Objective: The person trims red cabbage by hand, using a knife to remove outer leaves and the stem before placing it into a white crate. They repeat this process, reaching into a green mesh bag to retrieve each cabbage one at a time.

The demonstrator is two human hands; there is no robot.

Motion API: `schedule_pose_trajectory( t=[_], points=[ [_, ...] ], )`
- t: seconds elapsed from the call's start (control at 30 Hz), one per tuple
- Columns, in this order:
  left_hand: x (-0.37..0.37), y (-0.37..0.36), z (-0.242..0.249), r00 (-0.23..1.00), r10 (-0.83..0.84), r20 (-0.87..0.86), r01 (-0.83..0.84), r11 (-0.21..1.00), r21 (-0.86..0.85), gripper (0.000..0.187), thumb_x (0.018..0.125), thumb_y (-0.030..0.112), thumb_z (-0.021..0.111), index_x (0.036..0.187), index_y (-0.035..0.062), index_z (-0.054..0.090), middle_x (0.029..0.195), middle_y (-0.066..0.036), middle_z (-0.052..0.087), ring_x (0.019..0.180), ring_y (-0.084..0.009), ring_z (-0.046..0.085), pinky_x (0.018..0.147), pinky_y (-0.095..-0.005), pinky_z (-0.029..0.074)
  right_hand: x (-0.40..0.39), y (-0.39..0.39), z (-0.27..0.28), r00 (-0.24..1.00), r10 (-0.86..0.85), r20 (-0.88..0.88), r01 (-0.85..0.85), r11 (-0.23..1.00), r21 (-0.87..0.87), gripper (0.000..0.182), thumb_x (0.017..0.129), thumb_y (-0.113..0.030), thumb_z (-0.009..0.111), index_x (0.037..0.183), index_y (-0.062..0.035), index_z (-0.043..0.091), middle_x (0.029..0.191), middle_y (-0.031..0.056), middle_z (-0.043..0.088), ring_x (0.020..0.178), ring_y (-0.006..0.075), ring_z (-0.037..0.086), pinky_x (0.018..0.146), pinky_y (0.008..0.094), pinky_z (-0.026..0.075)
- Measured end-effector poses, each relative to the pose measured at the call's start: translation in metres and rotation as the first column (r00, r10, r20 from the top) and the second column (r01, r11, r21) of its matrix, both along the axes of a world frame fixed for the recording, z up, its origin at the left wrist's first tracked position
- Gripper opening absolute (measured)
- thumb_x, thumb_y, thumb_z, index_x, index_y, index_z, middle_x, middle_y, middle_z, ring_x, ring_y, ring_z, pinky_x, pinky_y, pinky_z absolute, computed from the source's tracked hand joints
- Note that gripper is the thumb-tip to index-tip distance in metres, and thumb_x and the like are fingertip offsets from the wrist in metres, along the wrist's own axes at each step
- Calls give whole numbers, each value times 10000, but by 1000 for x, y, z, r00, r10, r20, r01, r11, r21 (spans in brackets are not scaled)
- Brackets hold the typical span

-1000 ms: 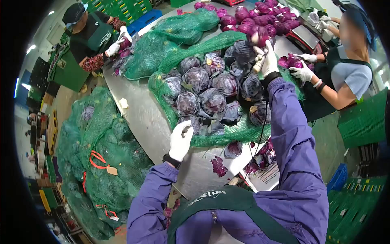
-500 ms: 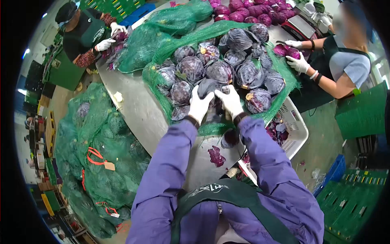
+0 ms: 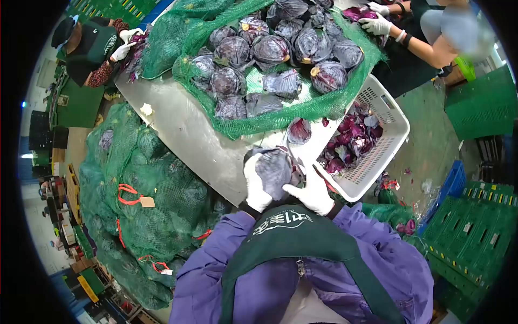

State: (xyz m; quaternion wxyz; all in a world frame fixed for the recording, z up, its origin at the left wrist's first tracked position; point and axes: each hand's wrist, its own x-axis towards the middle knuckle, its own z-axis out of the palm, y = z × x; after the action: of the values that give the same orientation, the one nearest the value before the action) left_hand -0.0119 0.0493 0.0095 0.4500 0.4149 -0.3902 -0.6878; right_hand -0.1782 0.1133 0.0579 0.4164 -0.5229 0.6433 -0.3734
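Note:
A red cabbage (image 3: pixel 273 171) with dull purple outer leaves is held close in front of my apron, over the near edge of the metal table (image 3: pixel 202 156). My left hand (image 3: pixel 256 186), in a white glove, wraps around its left side. On the other side my gloved right hand (image 3: pixel 314 193) lies against it, thumb on the lower part and fingers pointing up along its edge. Just beyond the cabbage, a loose purple leaf (image 3: pixel 299 131) lies on the table. Several more red cabbages (image 3: pixel 271 51) sit on an opened green net sack (image 3: pixel 237 128) farther back.
A white crate (image 3: pixel 396 127) of purple leaf scraps stands right of the table. Full green net sacks (image 3: pixel 156 216) are piled at left. One co-worker (image 3: pixel 89 48) handles leaves at far left; another (image 3: pixel 426 40) holds a cabbage at right. Green crates (image 3: pixel 469 237) stand lower right.
Both my hands have drawn back from the net sack toward my body, bringing a cabbage with them. My view has tipped down, showing more of the white crate.

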Motion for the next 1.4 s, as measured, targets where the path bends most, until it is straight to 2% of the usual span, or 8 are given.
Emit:
schedule_pose_trajectory(
  t=[0.07,0.27,0.63,0.73,0.77,0.93,1.33,1.4],
  points=[
    [3,18,-10,693,169,701,275,837,-473,889,688,48,785,1392,67,242,1268,-126,426,1229,-275,445,1044,-406,394,-1,-3,8,990,129,-49,-129,991,22,836,744,-344,775,1413,-48,371,1371,226,470,1295,346,443,1059,404,382],
    [14,7,-16,797,-9,603,244,920,-308,900,600,199,811,1352,1,358,1298,-191,402,1226,-346,421,1047,-412,368,-9,-39,-29,951,217,-222,-279,910,-307,478,747,-284,755,1122,-26,607,1022,158,625,969,342,579,869,431,455],
    [18,2,0,736,43,675,346,834,-431,921,560,293,879,1311,57,401,1258,-168,426,1213,-332,415,1037,-432,367,-132,-39,-77,434,-803,408,788,558,259,446,937,-130,549,1331,-39,360,987,52,566,530,114,482,455,252,451],
    [-4,-3,8,712,42,701,385,811,-440,930,559,285,879,1315,45,395,1254,-169,423,1205,-331,419,1041,-435,359,-82,-11,-26,786,-454,420,459,883,97,301,994,-180,442,1237,-28,532,871,62,627,564,114,560,530,265,476],
    [-11,-3,9,680,51,732,423,788,-448,938,556,270,881,1318,33,390,1251,-165,420,1199,-324,424,1044,-432,352,-87,5,-46,1000,-22,19,22,1000,6,410,997,-220,445,1360,-28,455,971,74,648,617,129,577,567,260,471],
    [-19,-5,8,690,27,724,426,793,-435,926,567,294,875,1321,35,404,1267,-178,432,1213,-341,414,1047,-447,351,-48,10,-41,911,77,-405,-160,971,-175,346,961,-169,469,1279,-36,502,913,226,647,752,404,621,676,442,507],
    [-19,-5,13,670,-2,742,442,804,-397,891,571,308,869,1312,58,441,1269,-165,438,1212,-336,434,1041,-435,371,-58,-42,-113,679,571,-462,-413,817,403,345,934,-149,396,1207,31,505,929,263,642,841,368,646,769,428,513],
    [-16,-7,8,671,26,741,464,765,-447,915,579,326,866,1327,62,409,1273,-166,426,1221,-332,440,1030,-427,393,-56,-39,-160,839,326,-435,-328,942,75,361,951,-160,369,1254,7,471,984,274,615,893,385,621,798,443,492]
  ],
)
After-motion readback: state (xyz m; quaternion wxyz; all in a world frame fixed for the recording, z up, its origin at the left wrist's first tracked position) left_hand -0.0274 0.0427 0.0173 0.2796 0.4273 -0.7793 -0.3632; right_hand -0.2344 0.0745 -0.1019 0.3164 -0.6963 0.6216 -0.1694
